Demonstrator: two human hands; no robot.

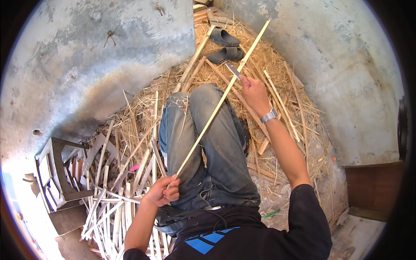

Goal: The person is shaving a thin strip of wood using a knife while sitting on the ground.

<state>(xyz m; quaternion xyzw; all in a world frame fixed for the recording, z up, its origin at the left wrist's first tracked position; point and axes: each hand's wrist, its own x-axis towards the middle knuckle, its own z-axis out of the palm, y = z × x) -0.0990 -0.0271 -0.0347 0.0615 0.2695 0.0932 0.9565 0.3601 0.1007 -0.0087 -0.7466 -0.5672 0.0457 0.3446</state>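
A long, thin, pale wooden strip slants across my knees, from my lap at lower left up to the far right. Its near end is pinched in my left hand, whose fingers are closed. My right hand, with a metal watch on its wrist, grips a knife partway along the strip's far half. The blade points up and left and crosses the strip. My fingers hide most of the handle. Both legs are bent together under the strip.
Straw-like shavings cover the ground ahead, with dark slippers and loose strips among them. More strips are heaped at my left beside an overturned frame. Stained walls close in on both sides. A green object lies at right.
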